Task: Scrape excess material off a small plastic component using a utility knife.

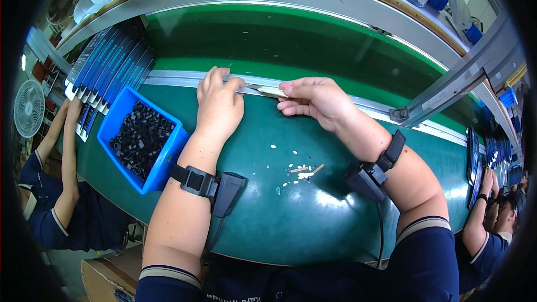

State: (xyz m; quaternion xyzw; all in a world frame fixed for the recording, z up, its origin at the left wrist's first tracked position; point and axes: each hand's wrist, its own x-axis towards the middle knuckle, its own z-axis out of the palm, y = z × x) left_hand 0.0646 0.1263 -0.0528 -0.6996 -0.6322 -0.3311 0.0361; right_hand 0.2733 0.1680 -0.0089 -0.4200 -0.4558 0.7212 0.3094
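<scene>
At the metal rail (179, 76) along the far edge of the green table, my two hands work close together. My right hand (319, 100) pinches a slim tool with a pale, wrapped-looking handle (272, 91) and a dark narrow tip pointing left. The tip reaches the fingers of my left hand (221, 100), which is bent over the rail with its thumb and forefinger close together; whatever sits between them is too small to make out. Between my forearms, small white bits (305, 175) and short brown sticks (318, 168) lie scattered on the table.
Left of my left forearm stands a blue bin (178, 144) full of small black parts. Beyond it lean several blue-and-white boxes (114, 59), touched by a co-worker's hand (74, 109). A metal post (447, 89) rises at the right; another person (492, 229) sits past it.
</scene>
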